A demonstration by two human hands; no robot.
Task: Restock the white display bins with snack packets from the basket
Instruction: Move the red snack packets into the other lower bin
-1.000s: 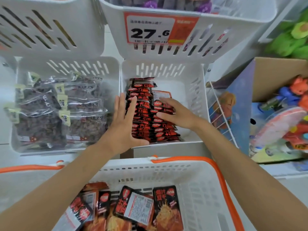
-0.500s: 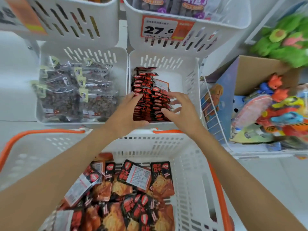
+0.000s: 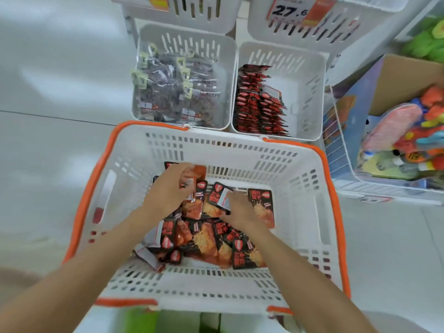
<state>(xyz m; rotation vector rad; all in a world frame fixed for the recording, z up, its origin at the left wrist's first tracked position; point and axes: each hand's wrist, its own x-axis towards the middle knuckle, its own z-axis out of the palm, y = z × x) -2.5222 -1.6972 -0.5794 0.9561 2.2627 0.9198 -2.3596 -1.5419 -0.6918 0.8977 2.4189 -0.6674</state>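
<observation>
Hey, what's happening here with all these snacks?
A person is restocking by hand. Both hands are down in the white plastic basket with orange handles: the left hand grips a few of the black-and-red snack packets and the right hand pinches another. The white slotted bin behind it holds a standing row of the same packets along its left side, with room left.

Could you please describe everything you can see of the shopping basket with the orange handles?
The basket is white slotted plastic, rectangular, with orange handles folded down along its rim. It sits upright and open just in front of the two lower white bins. A loose heap of red-and-black snack packets covers part of its floor. Both hands are inside: the left hand grips packets, the right hand touches one.
</observation>
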